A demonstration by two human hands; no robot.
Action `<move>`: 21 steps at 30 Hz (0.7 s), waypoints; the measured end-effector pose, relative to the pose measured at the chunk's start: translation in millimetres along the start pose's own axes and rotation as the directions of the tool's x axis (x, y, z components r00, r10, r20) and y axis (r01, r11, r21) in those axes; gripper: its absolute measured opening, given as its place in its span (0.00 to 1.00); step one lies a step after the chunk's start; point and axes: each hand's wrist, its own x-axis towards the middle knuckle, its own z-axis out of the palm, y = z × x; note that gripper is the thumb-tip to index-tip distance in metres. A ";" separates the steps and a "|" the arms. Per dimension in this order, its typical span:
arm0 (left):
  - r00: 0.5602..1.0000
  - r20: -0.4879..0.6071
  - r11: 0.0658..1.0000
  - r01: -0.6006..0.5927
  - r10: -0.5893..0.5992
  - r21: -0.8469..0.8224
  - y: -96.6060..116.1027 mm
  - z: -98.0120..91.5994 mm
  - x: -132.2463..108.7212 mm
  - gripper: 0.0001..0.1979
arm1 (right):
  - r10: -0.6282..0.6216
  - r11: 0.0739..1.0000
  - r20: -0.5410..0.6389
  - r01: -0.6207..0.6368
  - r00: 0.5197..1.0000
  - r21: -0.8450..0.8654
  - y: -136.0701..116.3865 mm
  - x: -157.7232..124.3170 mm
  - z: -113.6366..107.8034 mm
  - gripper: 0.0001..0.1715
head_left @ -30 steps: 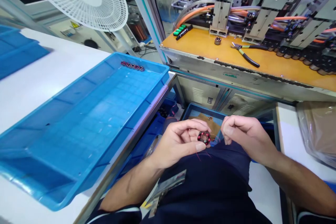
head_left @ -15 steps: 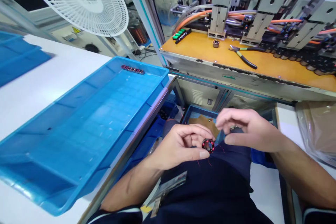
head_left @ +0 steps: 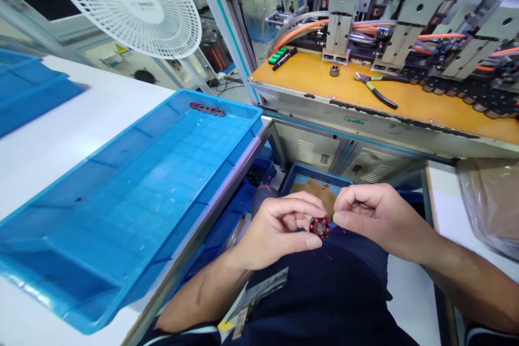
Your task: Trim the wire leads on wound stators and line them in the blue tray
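Between the thumb and fingers of my left hand is a motor stator, a small dark ring with red wire windings around its opening. Thin red wire ends hang below it and stick out at its sides. My right hand is just right of the stator, thumb and fingertips pinched together. What lies in that pinch is too small to make out. Both hands are above my lap.
A long blue tray on the white table at left holds a row of stators. On the orange bench lie pliers, a marker and a single stator, below machine fixtures. A fan stands behind the table.
My right hand has come in closer to the stator, and its spread fingers have closed into a pinch. My left hand still holds the stator, turned slightly.
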 end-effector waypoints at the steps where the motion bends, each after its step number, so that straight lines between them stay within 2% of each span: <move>1: 1.000 0.013 1.000 -0.008 0.008 0.014 0.2 1.0 0.9 0.15 | 0.019 1.000 0.023 -0.019 1.000 0.009 -2.3 -0.6 -0.2 0.10; 5: 0.999 0.040 1.000 -0.005 0.004 0.024 -0.3 4.1 2.7 0.14 | 0.033 0.990 0.058 -0.025 0.998 -0.138 -10.3 -1.5 -1.4 0.06; 9: 0.998 0.063 1.000 0.020 -0.019 -0.018 -2.8 4.0 0.8 0.15 | -0.020 0.957 0.080 0.043 0.997 -0.286 -12.5 -4.7 -1.7 0.09; 15: 0.995 0.088 0.994 0.057 -0.048 -0.096 -3.9 2.2 -0.9 0.18 | -0.220 0.931 0.093 0.237 0.971 -0.277 -3.5 -10.4 1.8 0.07; 21: 0.997 0.075 0.997 -0.010 0.015 -0.072 -5.8 3.7 1.5 0.20 | -0.272 0.930 0.047 0.275 0.961 -0.243 -0.7 -13.9 7.9 0.07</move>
